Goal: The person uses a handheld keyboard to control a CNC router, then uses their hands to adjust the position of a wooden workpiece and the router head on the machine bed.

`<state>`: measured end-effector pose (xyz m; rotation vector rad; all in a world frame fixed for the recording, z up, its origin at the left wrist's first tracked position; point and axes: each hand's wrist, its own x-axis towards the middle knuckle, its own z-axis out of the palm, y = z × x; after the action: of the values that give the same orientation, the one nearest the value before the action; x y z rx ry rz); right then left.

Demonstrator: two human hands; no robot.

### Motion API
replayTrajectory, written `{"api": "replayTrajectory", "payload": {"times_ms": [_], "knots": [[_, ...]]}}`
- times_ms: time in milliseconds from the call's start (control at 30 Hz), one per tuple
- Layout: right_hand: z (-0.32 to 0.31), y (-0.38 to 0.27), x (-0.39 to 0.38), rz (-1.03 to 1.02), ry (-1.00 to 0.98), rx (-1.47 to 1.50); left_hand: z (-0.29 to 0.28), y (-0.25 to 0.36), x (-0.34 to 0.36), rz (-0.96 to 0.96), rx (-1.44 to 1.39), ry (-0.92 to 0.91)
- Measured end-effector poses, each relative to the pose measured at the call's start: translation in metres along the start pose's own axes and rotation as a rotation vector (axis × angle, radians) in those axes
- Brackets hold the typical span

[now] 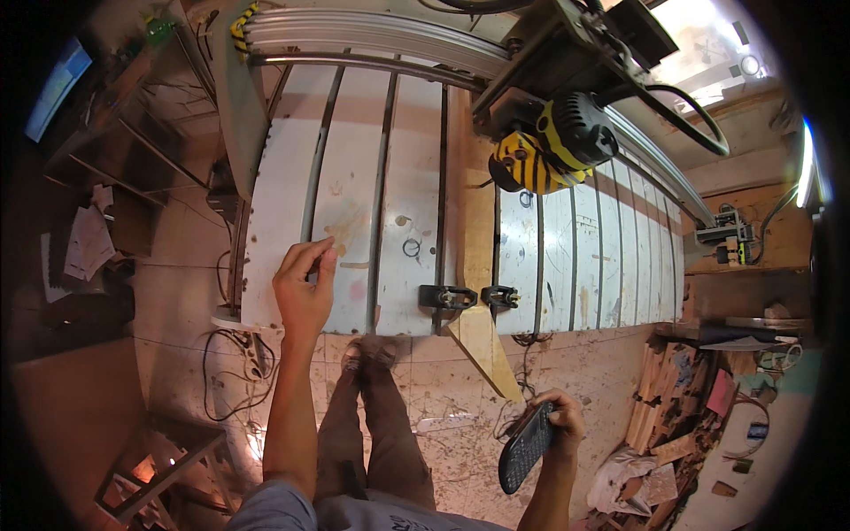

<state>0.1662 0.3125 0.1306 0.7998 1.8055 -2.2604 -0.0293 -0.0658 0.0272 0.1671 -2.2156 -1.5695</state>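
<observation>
My right hand (565, 416), low and right of the machine bed (350, 190), grips a small black handheld keyboard (527, 450) by its upper end. Over the front left part of the bed is my left hand (305, 279), thumb and fingers drawn together in a pinch. Whatever lies between those fingertips, if anything, is too small to make out. A long wooden board (478, 234) lies on the bed, its angled end (485, 352) jutting past the front edge. Black clamps (449, 297) (500, 297) sit on either side of the board.
A black and yellow spindle motor (558, 146) hangs over the board from a metal gantry (372, 35). Wood offcuts (660, 398) are piled on the right. Cables (208, 376) trail on the floor at left, near a wooden frame (164, 473). A lit screen (57, 88) stands far left.
</observation>
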Motion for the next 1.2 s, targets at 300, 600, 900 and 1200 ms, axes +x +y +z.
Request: {"api": "replayTrajectory", "payload": {"times_ms": [300,600,900,1200], "knots": [[0.068,-0.009,-0.012,0.089,-0.172,-0.162,-0.005,-0.002,0.000,0.106,-0.012,-0.009],[0.085,0.027,-0.016,0.284,-0.310,-0.317,-0.006,-0.002,-0.002,0.119,-0.048,0.053],[0.051,0.079,-0.039,0.435,-0.362,-0.336,-0.005,-0.016,-0.006,0.208,-0.057,0.090],[0.030,0.102,-0.045,0.462,-0.338,-0.377,-0.004,-0.018,-0.008,0.157,-0.083,0.062]]}}
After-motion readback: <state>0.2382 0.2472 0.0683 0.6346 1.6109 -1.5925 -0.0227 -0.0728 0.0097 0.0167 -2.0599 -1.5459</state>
